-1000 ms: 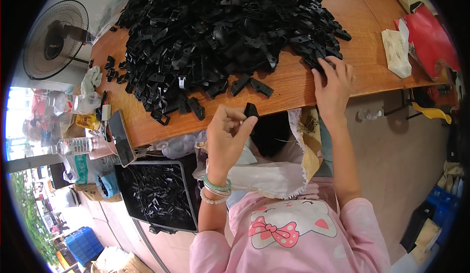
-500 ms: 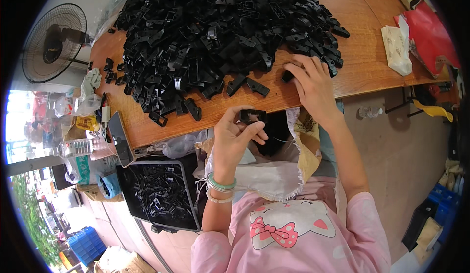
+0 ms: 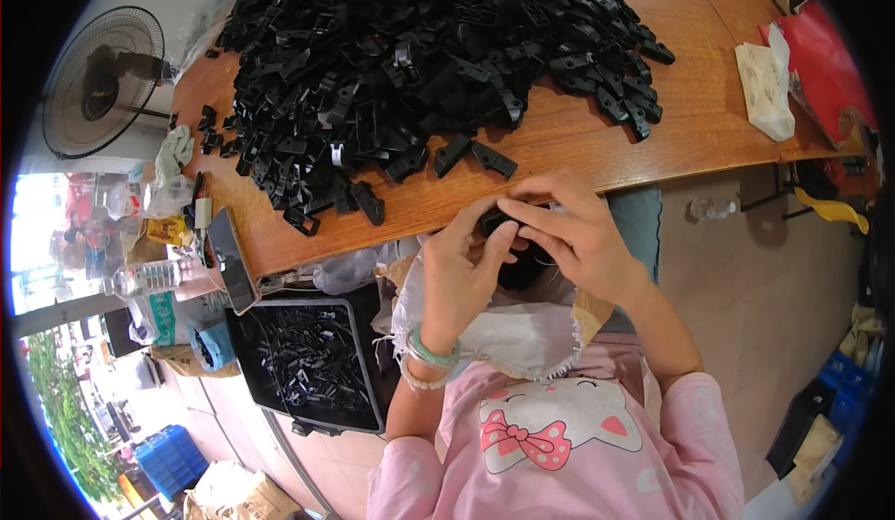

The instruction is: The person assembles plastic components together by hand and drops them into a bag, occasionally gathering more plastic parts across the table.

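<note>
In front of the table's near edge, my two hands meet around a small black plastic part point(image 3: 493, 221). My left hand point(image 3: 459, 273) pinches it between thumb and fingers. The fingertips of my right hand point(image 3: 580, 240) press together at the same part; whether they hold a second piece is hidden. Below them gapes a woven sack point(image 3: 522, 332) with a frayed white rim and dark contents. A big heap of black plastic parts point(image 3: 373, 82) covers much of the wooden table point(image 3: 550, 161), with several loose ones along its front.
Left of the sack stands a black bin point(image 3: 312, 361) of small dark parts. A phone point(image 3: 231, 261) leans at the table's left edge, near a fan point(image 3: 103, 82). A pale packet point(image 3: 766, 86) and a red bag point(image 3: 825, 72) lie on the right.
My right hand has come back from the heap's right front edge, down and left to my left hand. The fingers of both hands now meet at the black plastic part.
</note>
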A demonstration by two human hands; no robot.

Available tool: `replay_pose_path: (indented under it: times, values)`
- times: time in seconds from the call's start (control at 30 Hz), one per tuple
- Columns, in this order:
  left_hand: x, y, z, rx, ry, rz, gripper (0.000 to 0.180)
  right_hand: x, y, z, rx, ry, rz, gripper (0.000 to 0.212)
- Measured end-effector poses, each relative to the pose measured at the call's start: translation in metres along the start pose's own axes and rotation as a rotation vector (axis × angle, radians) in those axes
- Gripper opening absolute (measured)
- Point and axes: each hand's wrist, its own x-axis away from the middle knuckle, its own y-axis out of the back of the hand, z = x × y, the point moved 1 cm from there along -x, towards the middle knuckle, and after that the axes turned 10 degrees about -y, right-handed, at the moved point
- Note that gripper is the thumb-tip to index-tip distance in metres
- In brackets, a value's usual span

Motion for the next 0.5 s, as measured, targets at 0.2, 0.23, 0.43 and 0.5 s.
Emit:
replay_pose_path:
  times: [0.2, 0.23, 0.43, 0.5]
  values:
    - [0.002, -0.009, -0.006, -0.073, -0.138, -0.004, 0.032, 0.01, -0.008, 0.0, -0.345, -0.27, -0.054, 0.044]
    - [0.002, -0.01, -0.006, -0.059, -0.164, -0.014, 0.034, 0.011, -0.009, 0.001, -0.369, -0.283, -0.082, 0.044]
    - [0.004, -0.019, 0.006, 0.027, -0.183, -0.038, 0.032, 0.02, -0.014, -0.003, -0.374, -0.354, -0.238, 0.043]
    - [0.0, -0.019, 0.005, 0.071, -0.165, -0.028, 0.023, 0.018, -0.002, 0.002, -0.327, -0.357, -0.211, 0.04]
